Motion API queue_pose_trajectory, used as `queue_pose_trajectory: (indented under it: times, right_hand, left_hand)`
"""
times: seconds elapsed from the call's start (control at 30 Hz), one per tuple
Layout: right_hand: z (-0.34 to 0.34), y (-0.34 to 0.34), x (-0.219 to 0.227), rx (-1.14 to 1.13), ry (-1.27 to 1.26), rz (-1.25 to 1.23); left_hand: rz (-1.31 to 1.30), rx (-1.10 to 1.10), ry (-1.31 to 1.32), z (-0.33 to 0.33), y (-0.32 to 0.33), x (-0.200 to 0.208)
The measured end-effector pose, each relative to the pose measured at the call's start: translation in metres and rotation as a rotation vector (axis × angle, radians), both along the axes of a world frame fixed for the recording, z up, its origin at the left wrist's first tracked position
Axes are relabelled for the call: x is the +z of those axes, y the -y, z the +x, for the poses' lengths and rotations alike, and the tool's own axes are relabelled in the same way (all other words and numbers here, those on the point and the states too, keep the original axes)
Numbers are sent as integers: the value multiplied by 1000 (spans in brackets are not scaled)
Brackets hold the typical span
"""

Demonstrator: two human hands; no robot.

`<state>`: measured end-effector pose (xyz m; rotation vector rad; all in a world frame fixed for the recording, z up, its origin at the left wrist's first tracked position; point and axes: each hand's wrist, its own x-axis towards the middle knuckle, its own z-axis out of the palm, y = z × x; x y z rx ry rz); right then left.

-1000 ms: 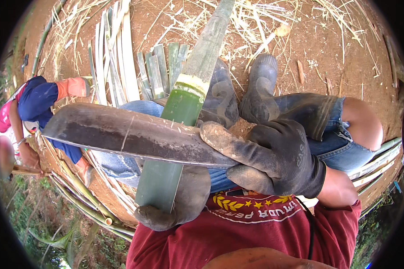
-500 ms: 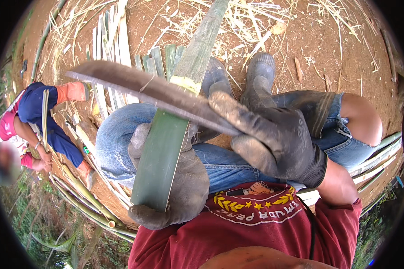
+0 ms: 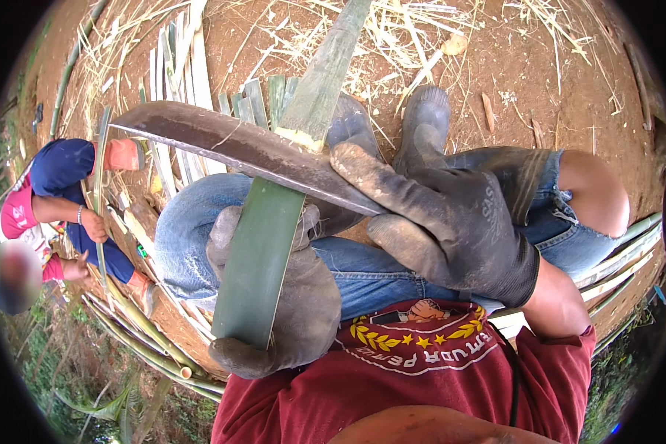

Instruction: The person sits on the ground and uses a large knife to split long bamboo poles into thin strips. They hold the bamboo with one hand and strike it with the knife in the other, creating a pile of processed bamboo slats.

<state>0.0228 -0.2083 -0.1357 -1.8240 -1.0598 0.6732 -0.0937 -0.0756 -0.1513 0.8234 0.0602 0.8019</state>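
My gloved left hand (image 3: 300,311) is wrapped round the near end of a wide green bamboo slat (image 3: 255,259), which slants up and away from me past my knee. Partway along the slat, a pale shaved band (image 3: 300,139) shows at its node. In my right hand (image 3: 459,229), also in a dark glove, I grip a machete (image 3: 229,144). Its handle is hidden inside my fist, with the index finger stretched along the blade. The broad brown blade lies across the slat just on the near side of the shaved band, tip pointing left.
Split bamboo strips (image 3: 174,74) lie on the brown soil ahead. Pale shavings (image 3: 407,37) are scattered at the top. My rubber boots (image 3: 425,122) stand beyond my knees. At left a co-worker (image 3: 66,200) sits holding a bamboo strip (image 3: 100,185). Bamboo poles (image 3: 148,337) lie nearby.
The blade has turned so more of its flat face shows, and it has slid slightly along the slat. The co-worker has raised an arm and now holds the strip upright.
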Motion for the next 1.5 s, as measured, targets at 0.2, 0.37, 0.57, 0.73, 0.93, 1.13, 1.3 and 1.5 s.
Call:
queue_pose_trajectory:
  times: [0.2,0.37,0.57,0.73,0.93,1.13,1.3,1.5]
  right_hand:
    - [-1,-3,-3,4,82,0]
    - [-6,-3,-1,2,195,28]
    - [-1,0,-26,-191,93,-140]
    - [-6,2,-7,-6,144,-34]
    - [-12,0,4,101,207,1]
    - [-12,3,-14,-77,123,-62]
    - [-10,-4,-1,-16,138,-83]
    - [-7,2,-7,-12,97,-3]
  left_hand:
    - [7,16,-19,-1,0,-1]
    - [8,37,-38,-5,-2,4]
    - [9,34,-31,-1,-3,0]
    - [11,47,-44,-4,-8,3]
    - [30,47,-46,-7,-9,5]
    - [46,32,-62,-4,-13,-1]
    - [54,36,-81,-7,-12,9]
    - [42,22,-92,-8,-10,6]
